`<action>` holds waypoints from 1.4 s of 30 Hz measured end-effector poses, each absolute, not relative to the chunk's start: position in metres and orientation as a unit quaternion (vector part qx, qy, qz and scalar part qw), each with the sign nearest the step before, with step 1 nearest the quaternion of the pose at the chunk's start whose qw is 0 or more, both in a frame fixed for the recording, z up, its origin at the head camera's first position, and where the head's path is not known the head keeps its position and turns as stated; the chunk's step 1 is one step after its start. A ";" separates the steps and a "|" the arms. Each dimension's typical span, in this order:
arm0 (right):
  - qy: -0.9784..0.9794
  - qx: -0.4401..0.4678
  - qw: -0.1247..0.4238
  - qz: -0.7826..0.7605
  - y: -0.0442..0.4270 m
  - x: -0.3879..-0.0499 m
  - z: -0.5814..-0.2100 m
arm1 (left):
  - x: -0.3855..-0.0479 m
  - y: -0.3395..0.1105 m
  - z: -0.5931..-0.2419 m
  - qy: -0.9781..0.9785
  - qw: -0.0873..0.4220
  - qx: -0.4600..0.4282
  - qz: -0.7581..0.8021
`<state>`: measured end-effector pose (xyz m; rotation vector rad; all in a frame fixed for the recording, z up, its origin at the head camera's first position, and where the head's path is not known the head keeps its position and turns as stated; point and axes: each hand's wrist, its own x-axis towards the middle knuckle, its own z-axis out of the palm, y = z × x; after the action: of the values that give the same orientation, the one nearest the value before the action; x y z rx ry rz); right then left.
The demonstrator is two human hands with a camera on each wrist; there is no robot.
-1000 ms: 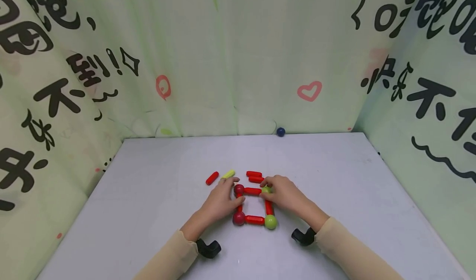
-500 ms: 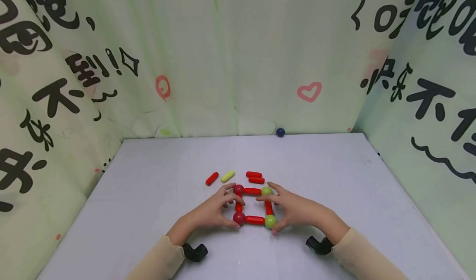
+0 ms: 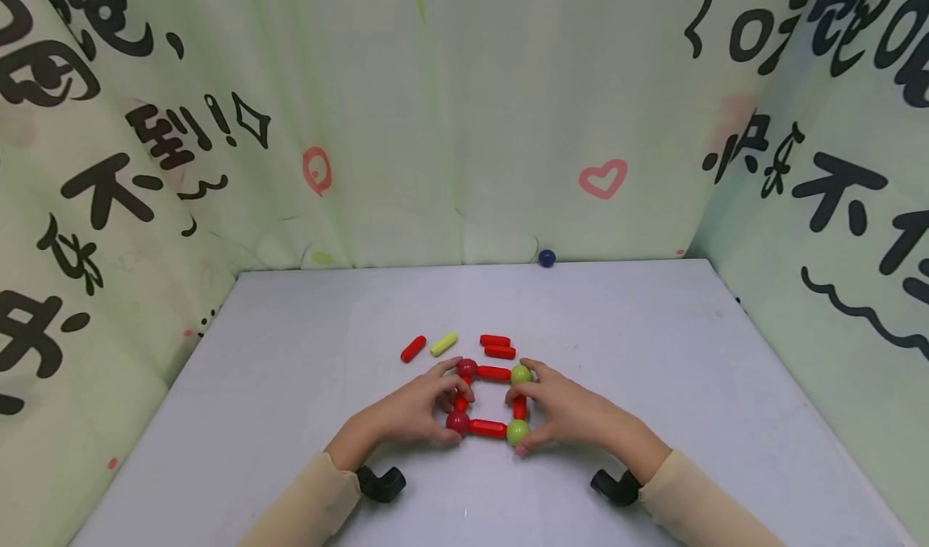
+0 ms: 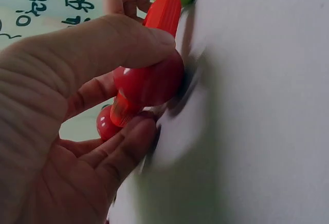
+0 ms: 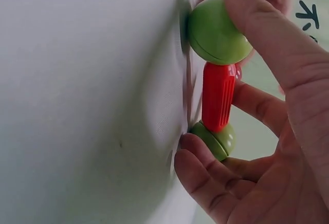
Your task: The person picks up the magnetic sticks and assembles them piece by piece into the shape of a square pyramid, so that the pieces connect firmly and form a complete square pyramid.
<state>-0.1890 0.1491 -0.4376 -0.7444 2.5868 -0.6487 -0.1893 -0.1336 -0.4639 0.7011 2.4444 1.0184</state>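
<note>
We find left hand and right hand gripping the red-and-green plastic ball-and-rod square: likely light, slick; hold corners.

A grooved red rod with a green ball at either end is gripped by the right hand.

Pale green curtain, softly folded, forms the back and both sides around us; black lettering runs at upper left and upper right, with a red heart outline right of centre. White tabletop fills the lower middle, under diffuse light.
</note>
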 end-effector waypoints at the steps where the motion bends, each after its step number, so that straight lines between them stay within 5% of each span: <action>1: 0.918 -0.264 0.186 -0.230 0.149 -0.190 -0.438 | -0.189 -0.134 -0.463 0.875 0.199 0.250 0.364; 15: 0.903 -0.279 0.217 -0.245 0.155 -0.207 -0.435 | -0.184 -0.134 -0.461 0.894 0.169 0.227 0.346; 26: 0.936 -0.204 0.100 -0.269 0.142 -0.242 -0.433 | -0.192 -0.136 -0.460 0.887 0.191 0.233 0.351; 42: 0.938 -0.072 0.163 -0.299 0.117 -0.267 -0.437 | -0.193 -0.134 -0.461 0.892 0.193 0.223 0.342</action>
<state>-0.2667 0.1173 -0.4369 -0.2059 2.6734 -0.8514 -0.1926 -0.1344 -0.4606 0.6263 2.5036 0.9605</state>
